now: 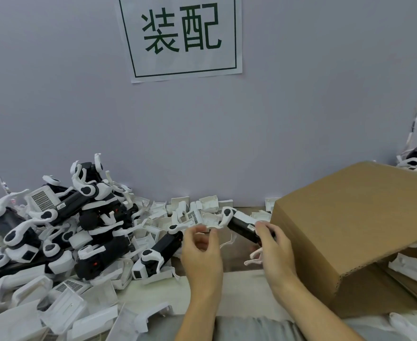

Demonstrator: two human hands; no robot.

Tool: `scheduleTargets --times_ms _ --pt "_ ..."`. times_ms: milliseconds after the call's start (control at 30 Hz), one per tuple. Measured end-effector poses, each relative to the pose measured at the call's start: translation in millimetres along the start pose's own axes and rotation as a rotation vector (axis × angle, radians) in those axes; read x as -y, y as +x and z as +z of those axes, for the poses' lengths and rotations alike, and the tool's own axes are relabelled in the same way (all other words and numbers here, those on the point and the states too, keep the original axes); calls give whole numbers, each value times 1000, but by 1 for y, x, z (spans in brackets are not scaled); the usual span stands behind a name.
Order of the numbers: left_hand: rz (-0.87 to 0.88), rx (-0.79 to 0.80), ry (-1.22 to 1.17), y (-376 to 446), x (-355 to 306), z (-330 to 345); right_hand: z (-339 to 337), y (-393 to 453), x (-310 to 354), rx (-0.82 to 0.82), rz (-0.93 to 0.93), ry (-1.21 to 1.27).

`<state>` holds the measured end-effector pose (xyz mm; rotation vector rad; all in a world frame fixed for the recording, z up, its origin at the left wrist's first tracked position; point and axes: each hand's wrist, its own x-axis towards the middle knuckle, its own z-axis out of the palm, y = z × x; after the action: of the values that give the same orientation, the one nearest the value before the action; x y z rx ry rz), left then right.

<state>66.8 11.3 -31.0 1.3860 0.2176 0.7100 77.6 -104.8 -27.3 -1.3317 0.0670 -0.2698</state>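
Note:
Above the bench, my right hand [274, 244] grips the lower end of a black-and-white plastic body [242, 223] that tilts up to the left. Thin white arms [253, 257] hang below it. My left hand [201, 244] pinches a small white plastic cover [208, 221] by its lower edge, just left of the body's white jointed end. The cover touches or nearly touches that end; which one I cannot tell.
A big heap of assembled black-and-white units [55, 225] fills the left. Loose white covers [79, 313] lie in front of it and along the wall [185, 207]. A cardboard box [350, 232] stands on the right. A paper sign [181, 36] hangs on the grey wall.

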Motion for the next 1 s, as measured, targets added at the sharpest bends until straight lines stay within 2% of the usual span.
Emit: scheduleTargets --times_ms 67,233,333,600,800,1000 --pt "11 -49 -27 1 0 -1 -4 3 3 8 109 106" --pt "-129 140 -283 -2 -3 0 -1 -1 6 216 303 272" --pt "-160 137 -283 0 -1 1 1 -3 6 285 354 288" --pt "-183 171 -359 1 2 0 2 -2 5 296 320 287" --pt "-228 132 -333 5 7 -2 -7 1 10 263 257 426" --pt "-246 162 -359 8 8 -1 -11 5 9 283 210 354"
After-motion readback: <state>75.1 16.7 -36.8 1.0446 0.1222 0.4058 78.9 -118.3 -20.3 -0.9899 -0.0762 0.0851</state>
